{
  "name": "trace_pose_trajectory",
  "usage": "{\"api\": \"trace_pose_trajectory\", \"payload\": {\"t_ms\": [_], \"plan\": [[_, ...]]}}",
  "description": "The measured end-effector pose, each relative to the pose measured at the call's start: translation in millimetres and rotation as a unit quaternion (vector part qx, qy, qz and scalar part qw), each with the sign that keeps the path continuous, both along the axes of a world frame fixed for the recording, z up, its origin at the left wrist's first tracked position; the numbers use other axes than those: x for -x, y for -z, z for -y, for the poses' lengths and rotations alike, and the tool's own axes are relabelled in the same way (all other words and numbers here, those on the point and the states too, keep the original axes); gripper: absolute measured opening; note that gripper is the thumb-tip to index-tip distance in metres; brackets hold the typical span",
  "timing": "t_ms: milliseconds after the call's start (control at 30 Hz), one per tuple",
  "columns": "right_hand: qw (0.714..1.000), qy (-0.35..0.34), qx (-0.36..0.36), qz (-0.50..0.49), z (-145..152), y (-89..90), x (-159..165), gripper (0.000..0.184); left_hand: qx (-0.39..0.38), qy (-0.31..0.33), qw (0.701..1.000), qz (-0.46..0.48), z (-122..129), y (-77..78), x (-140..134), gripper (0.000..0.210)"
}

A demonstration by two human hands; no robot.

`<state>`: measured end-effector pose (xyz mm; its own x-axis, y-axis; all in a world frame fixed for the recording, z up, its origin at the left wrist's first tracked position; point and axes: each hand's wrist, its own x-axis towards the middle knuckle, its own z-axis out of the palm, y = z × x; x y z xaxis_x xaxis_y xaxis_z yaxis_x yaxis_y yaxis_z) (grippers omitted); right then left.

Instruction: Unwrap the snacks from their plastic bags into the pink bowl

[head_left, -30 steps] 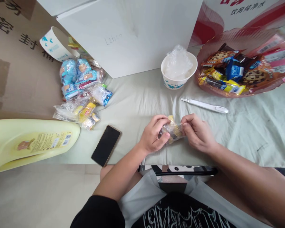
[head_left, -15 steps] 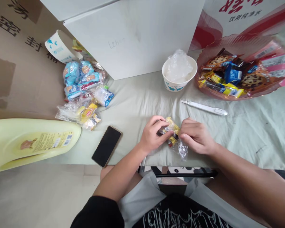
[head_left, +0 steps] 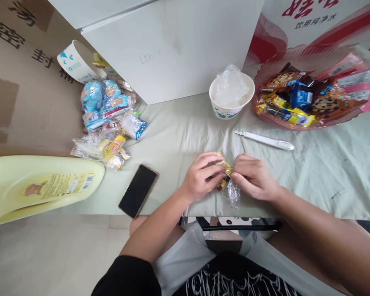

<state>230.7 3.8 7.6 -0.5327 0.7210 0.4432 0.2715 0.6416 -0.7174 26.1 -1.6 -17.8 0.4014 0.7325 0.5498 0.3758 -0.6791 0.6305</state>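
Note:
My left hand [head_left: 200, 176] curls over a small bundle of yellow and dark snack packets [head_left: 227, 168] near the table's front edge. Clear plastic wrap [head_left: 233, 194] surrounds the bundle and hangs loose below it. On the right side, my right hand [head_left: 253, 176] is closed in a pinch on the gathered plastic, its fingertips against the bundle. My left fingers hide much of the packets. A white utility knife [head_left: 265, 140] lies beyond my right hand. Behind it stands a white paper bowl [head_left: 226, 112] with crumpled clear plastic [head_left: 230, 87] inside.
A pink ribbed bowl [head_left: 296, 124] at the right holds wrapped cookies and snacks. Bagged snacks [head_left: 106, 111] are heaped at the left, by a tipped paper bowl [head_left: 75, 65]. A phone [head_left: 138, 191] and a yellow bottle [head_left: 46, 185] lie left. White boxes [head_left: 179, 53] line the back.
My left fingers have closed further over the packets, covering more of them. The loose plastic has shifted slightly left. My right hand keeps its pinch almost in place.

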Motion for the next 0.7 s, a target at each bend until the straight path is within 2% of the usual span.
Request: {"api": "trace_pose_trajectory", "payload": {"t_ms": [100,200,400,500,700], "plan": [[1.000,0.002,0.003,0.000,0,0.1,0,0.038,0.002,-0.016,0.999,0.029,1,-2.8,0,0.004],[1.000,0.009,0.002,0.006,0,0.1,0,0.040,0.057,-0.051,0.994,0.083,1,-5.2,3,0.007],[0.999,0.029,-0.004,0.041,-1,1.5,-3,0.041,0.196,-0.204,0.939,0.197,-8,-9.8,19,0.025],[0.997,0.039,-0.001,0.065,-1,3.6,-5,0.041,0.215,-0.247,0.922,0.207,-14,-12.2,25,0.026],[0.995,0.060,0.002,0.079,-3,5.8,-7,0.042,0.225,-0.309,0.897,0.221,-20,-11.8,29,0.014]]}}
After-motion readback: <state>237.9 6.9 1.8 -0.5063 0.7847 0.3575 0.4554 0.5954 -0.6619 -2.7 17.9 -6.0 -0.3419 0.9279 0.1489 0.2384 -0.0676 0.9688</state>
